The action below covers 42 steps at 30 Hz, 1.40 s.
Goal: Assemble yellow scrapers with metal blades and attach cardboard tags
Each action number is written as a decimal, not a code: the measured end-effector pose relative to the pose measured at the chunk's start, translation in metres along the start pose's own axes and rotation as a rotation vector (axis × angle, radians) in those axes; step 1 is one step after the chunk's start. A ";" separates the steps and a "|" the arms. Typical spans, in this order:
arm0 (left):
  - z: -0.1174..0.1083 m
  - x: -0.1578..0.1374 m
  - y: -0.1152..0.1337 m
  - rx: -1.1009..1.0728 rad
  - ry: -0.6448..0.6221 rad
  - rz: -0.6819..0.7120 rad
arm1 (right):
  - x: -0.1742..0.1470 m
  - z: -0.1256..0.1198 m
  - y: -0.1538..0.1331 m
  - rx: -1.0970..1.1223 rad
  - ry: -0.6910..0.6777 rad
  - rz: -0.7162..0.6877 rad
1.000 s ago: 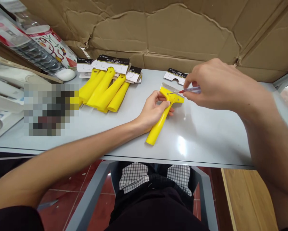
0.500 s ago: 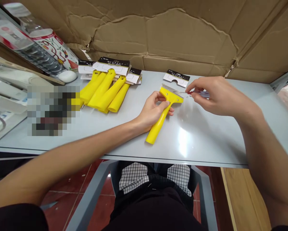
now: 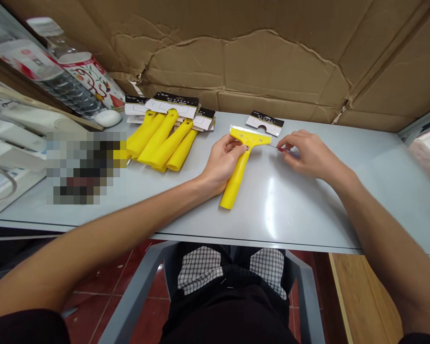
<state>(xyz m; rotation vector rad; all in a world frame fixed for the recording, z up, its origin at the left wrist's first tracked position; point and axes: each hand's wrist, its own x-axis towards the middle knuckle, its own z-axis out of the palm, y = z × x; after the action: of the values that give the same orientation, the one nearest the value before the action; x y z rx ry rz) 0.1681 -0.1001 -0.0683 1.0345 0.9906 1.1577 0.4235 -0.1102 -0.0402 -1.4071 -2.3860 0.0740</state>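
My left hand (image 3: 224,165) is closed around the neck of a yellow scraper (image 3: 237,179), just under its wide head. The head carries two screws and a thin metal blade along its far edge. Pinched in the fingers of my right hand (image 3: 304,153) is a small screwdriver (image 3: 281,149) with a red-tipped, clear handle. Its thin shaft points left, close to the right end of the scraper head; whether they touch I cannot tell. A black and white card (image 3: 265,123) with a notch lies just beyond the scraper.
Several yellow scraper handles (image 3: 164,138) with header cards lie to the left. Behind them are a clear plastic bottle (image 3: 64,86) and a red and white carton (image 3: 93,76). Cardboard (image 3: 243,67) stands along the back of the grey table (image 3: 200,217). A blurred patch covers something at left.
The screwdriver has come down from the blade area to beside the head's right end, now pointing more level with the table. The scraper has tilted slightly in my left hand.
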 end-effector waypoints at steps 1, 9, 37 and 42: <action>-0.001 0.002 0.000 -0.012 0.010 0.005 | 0.000 0.000 -0.001 -0.013 -0.027 -0.003; -0.003 0.004 -0.004 -0.106 -0.066 -0.027 | -0.003 -0.001 0.000 0.016 -0.163 0.087; -0.003 0.000 -0.002 -0.031 -0.118 -0.047 | 0.011 0.023 0.064 -0.099 -0.069 0.208; -0.002 0.000 0.000 -0.018 -0.128 -0.055 | 0.020 0.030 0.060 -0.093 -0.122 0.148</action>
<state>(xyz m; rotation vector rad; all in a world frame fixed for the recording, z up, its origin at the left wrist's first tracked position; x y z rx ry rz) 0.1660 -0.0995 -0.0683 1.0469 0.9006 1.0404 0.4548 -0.0587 -0.0757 -1.6666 -2.4062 0.0905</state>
